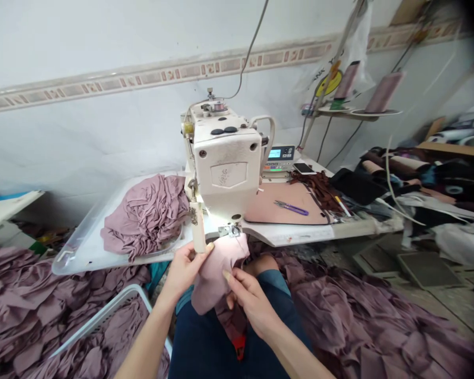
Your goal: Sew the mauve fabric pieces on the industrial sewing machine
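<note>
A mauve fabric piece (pixel 213 279) hangs from under the presser foot (pixel 234 230) of a white sewing machine (pixel 227 168) down over my lap. My left hand (pixel 185 269) pinches the cloth's left edge, close beside the machine's pale upright bar. On the right side, my right hand (pixel 248 296) grips the same cloth between thumb and fingers. Lamp light falls on the cloth's top end at the needle area. Below my right hand, a darker fold of cloth and a small red object (pixel 240 347) show; its kind I cannot make out.
A heap of mauve cloth (pixel 146 213) lies on the table's left. Purple thread snips (pixel 291 207) rest on a pinkish mat (pixel 264 197), near a phone (pixel 304 168) and control panel (pixel 278 158). Thread cones (pixel 385 92) stand back right. A basket (pixel 102 313) and cloth piles flank my legs.
</note>
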Tool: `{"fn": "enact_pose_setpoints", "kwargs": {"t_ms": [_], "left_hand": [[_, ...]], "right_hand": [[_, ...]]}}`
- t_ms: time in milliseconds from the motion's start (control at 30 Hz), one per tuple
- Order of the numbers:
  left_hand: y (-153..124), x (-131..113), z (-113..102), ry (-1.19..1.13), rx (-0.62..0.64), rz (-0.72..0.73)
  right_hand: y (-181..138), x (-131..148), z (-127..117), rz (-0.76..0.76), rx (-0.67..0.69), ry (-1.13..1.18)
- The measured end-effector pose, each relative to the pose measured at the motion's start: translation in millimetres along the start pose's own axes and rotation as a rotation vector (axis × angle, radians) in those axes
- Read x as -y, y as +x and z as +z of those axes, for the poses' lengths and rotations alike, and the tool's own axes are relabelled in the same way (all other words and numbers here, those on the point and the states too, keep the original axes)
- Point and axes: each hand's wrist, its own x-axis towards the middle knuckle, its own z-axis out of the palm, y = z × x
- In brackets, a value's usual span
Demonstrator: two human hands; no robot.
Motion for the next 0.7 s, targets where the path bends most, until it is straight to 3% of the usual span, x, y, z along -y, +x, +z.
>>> {"fn": "enact_pose_setpoints", "kwargs": {"t_ms": [100, 200, 300, 433, 467, 600, 700], "left_hand": [[-13.8, 19.9, 2.6, -0.117, 0.061, -0.100], [-29.7, 32.3, -2.5, -0.122, 0.269, -0.083], [-41.6, 29.6, -6.1, -0.020, 0.519, -0.001], [-55.6, 22.2, 11.9, -0.001, 0.471, -0.039], [-59.7, 22.6, 19.9, -0.024, 0.508, -0.074], [-73.8, 31.6, 45.3, -0.109, 0.869, -0.216], [-75.9, 35.4, 45.1, -0.144, 0.818, -0.222]], "right_hand": [[-11.4, 11.1, -14.8, 0.005, -0.072, -0.002], [-24.0, 30.5, -39.7, 0.017, -0.081, -0.091], [-36.0, 54.8, -55.4, -0.032, 0.024, -0.366], [-48.9, 81.7, -47.4, -0.116, 0.215, -0.798], [-50.8, 86.4, -43.2, -0.126, 0.272, -0.866], [-51.2, 97.9, -38.0, -0.144, 0.466, -0.956], [-46.1, 99.5, -49.8, -0.107, 0.409, -0.952]]}}
